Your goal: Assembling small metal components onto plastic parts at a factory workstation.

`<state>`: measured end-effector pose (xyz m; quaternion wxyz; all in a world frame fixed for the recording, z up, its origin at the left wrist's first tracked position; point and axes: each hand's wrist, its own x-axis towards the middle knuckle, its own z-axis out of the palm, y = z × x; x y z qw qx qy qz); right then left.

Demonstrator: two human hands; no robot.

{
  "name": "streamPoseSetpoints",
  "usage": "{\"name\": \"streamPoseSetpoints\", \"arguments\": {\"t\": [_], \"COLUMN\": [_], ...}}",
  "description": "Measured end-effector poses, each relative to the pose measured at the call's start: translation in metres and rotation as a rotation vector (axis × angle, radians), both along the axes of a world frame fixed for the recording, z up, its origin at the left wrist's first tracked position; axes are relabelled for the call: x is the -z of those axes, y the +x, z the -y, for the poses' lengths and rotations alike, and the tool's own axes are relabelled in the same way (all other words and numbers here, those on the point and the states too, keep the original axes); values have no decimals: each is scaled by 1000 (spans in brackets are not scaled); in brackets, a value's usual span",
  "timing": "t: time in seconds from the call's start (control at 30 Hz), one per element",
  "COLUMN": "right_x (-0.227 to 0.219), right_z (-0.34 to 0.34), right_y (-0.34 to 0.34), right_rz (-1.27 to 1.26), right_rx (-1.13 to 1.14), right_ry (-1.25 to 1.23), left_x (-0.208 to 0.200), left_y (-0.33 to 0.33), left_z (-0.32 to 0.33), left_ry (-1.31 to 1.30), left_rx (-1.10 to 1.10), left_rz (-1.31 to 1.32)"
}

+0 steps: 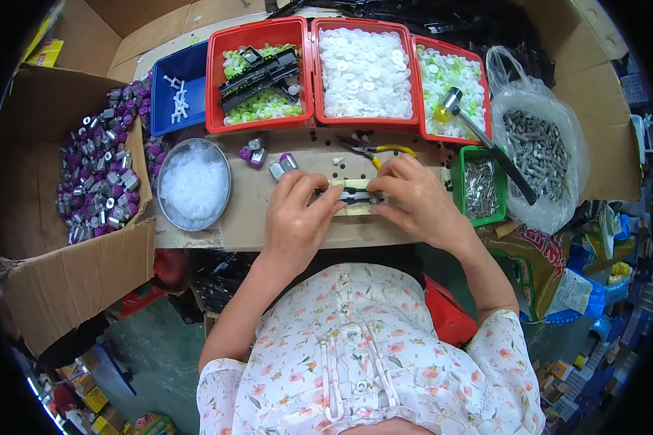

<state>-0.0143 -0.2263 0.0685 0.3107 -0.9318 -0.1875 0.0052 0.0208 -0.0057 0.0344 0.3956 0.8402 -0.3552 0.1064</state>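
Observation:
A small black-and-grey part [355, 195] lies across a pale yellow block [357, 209] at the table's front. My left hand [297, 215] pinches its left end between thumb and fingers. At the other end, my right hand [418, 201] grips it with bent fingers. The fingertips cover much of the part, so its exact kind is hidden. Just beyond the left hand lie silver-and-purple pieces [283, 167], with another small group [253, 154] farther left. Yellow-handled pliers [384, 150] rest beyond the right hand.
Red bins [314, 94] of small discs and a blue bin [154, 109] line the back. A metal bowl [228, 196] stands left; a green tray [453, 174] of metal pins, a hammer [497, 148] and a plastic bag [569, 188] are right. A cardboard box [80, 279] flanks the table.

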Motion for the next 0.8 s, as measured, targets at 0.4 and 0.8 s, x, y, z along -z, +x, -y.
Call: {"name": "streamPoseSetpoints", "arguments": {"t": [0.4,0.8], "right_x": [24,-26], "right_z": [8,122], "right_y": [-11,141], "right_rz": [38,368], "right_rx": [99,287], "right_ry": [197,-353], "left_x": [4,-6], "left_y": [5,4], "left_z": [13,6], "left_ry": [47,-9], "left_rx": [61,11], "left_rz": [30,-27]}}
